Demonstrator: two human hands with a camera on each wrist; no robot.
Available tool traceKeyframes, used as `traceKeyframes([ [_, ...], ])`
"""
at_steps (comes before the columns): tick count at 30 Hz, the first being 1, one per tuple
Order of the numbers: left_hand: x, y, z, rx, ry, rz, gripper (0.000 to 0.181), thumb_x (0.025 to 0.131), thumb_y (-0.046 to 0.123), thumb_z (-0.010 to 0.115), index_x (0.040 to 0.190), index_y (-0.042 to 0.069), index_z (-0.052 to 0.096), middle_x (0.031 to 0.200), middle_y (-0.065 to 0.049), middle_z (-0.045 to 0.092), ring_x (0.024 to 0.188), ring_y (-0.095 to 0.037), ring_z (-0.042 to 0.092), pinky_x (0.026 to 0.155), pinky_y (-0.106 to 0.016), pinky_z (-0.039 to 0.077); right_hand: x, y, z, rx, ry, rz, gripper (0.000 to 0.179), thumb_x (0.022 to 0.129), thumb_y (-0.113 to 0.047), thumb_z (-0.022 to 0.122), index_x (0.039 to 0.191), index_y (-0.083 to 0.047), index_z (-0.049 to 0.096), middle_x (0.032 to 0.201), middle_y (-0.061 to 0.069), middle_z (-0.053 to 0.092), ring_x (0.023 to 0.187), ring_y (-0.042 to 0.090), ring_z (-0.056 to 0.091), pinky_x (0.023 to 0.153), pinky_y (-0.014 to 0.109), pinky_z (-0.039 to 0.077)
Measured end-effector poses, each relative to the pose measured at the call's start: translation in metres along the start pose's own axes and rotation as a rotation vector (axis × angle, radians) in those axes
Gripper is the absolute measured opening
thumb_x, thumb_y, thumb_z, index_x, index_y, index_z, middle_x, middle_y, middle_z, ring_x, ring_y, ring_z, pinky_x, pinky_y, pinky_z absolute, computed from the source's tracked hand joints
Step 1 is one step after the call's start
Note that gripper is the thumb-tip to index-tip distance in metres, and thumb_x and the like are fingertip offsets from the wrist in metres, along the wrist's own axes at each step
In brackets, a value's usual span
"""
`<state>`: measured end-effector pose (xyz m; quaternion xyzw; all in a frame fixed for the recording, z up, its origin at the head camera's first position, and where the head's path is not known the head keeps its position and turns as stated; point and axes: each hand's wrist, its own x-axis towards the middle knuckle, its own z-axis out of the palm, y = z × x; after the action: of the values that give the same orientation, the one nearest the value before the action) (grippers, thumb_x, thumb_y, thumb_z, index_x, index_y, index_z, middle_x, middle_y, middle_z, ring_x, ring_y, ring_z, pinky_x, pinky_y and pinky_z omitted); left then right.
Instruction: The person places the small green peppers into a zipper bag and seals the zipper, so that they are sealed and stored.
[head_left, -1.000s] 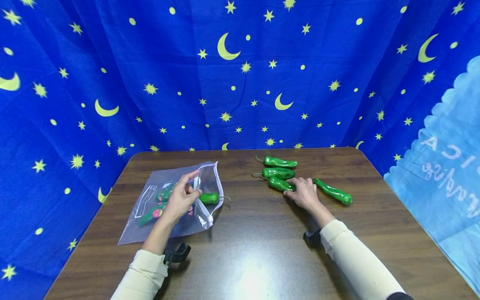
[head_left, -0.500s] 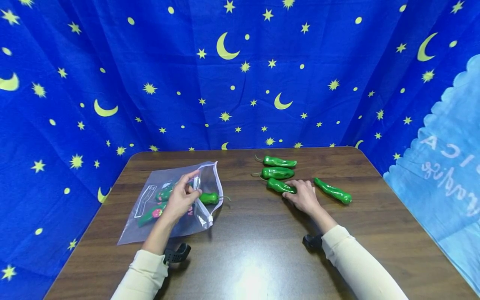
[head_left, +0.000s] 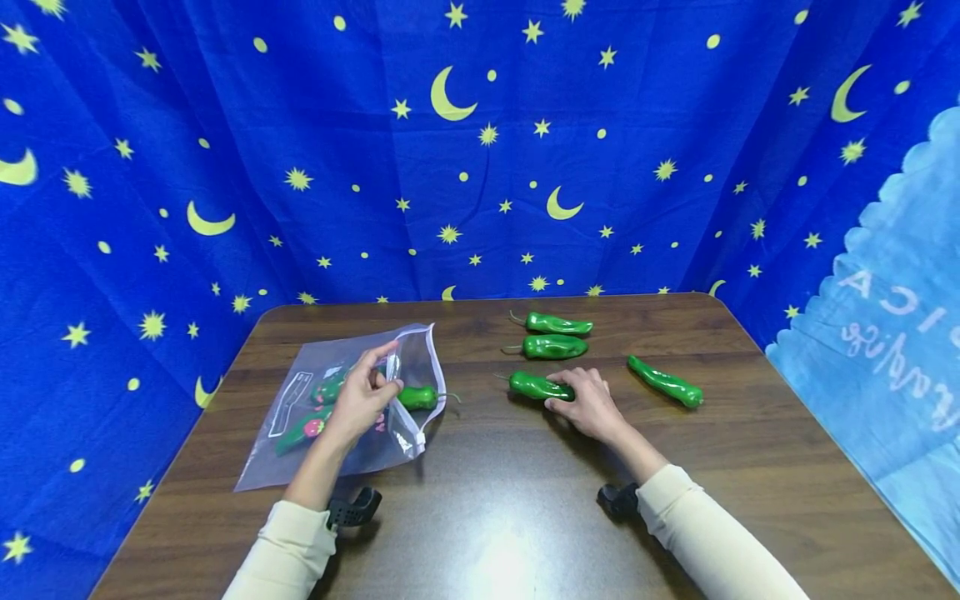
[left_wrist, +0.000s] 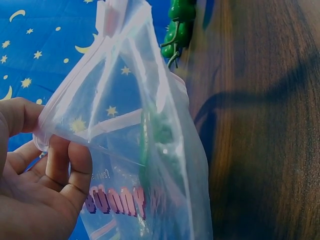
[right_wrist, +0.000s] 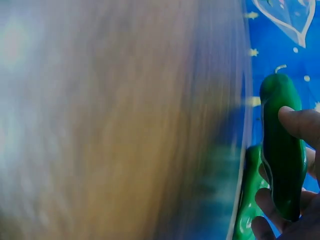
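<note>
On the left of the table my left hand (head_left: pixel 365 398) pinches the upper edge of a clear zip bag (head_left: pixel 300 467), lifting its mouth apart toward the right. Several green peppers show through the plastic, and one pepper (head_left: pixel 418 398) lies at the mouth with its stem poking out. In the left wrist view, thumb and fingers grip the bag's zip edge (left_wrist: pixel 65 92). My right hand (head_left: pixel 592 403) holds a green pepper (head_left: pixel 531 385) by its blunt end, stem pointing left. The right wrist view shows the thumb on one side of this pepper (right_wrist: pixel 282 145) and fingers on the other.
Two more green peppers, a rear one (head_left: pixel 558 323) and a nearer one (head_left: pixel 555 347), lie side by side behind the right hand. Another pepper (head_left: pixel 666 382) rests slantwise to its right. A blue star-patterned cloth (head_left: pixel 480 167) hangs behind the brown wooden table (head_left: pixel 495 500).
My right hand has drawn the nearest pepper left and toward me, away from the two behind it. The left hand and bag have stayed in place.
</note>
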<state>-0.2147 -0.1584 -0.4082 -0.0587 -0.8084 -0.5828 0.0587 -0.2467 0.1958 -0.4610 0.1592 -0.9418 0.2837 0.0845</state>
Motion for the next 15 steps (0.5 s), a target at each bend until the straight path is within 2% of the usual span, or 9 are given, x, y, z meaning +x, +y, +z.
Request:
traceKeyframes([
  [7,-0.002,0.001,-0.001,0.004,0.0,-0.019,0.062,0.083,-0.002,0.059,0.141,0.014,0.043,0.077,-0.002,0.042,0.054,-0.004,0.04,0.04,-0.018,0.036,-0.002,-0.012,0.005,0.012,-0.044,-0.044,0.039,0.076,-0.027,0.075,0.113,-0.015,0.066,0.11,0.008,0.065,0.097,0.026,0.049,0.075,0.034,0.034],
  [14,-0.012,0.033,-0.001,0.008,-0.012,-0.05,0.061,0.084,-0.006,0.056,0.142,0.004,0.039,0.078,-0.005,0.041,0.052,-0.003,0.039,0.04,-0.016,0.035,-0.001,-0.02,0.011,0.006,-0.078,-0.089,0.038,0.076,-0.027,0.075,0.111,-0.014,0.067,0.108,0.006,0.066,0.095,0.023,0.049,0.075,0.031,0.033],
  [15,-0.013,0.034,-0.001,0.009,-0.01,-0.043,0.061,0.084,-0.006,0.056,0.141,0.003,0.039,0.079,-0.005,0.041,0.053,-0.003,0.039,0.041,-0.015,0.034,-0.001,-0.021,0.011,0.001,-0.082,-0.098,0.038,0.076,-0.027,0.075,0.111,-0.014,0.067,0.107,0.006,0.066,0.095,0.023,0.049,0.075,0.031,0.034],
])
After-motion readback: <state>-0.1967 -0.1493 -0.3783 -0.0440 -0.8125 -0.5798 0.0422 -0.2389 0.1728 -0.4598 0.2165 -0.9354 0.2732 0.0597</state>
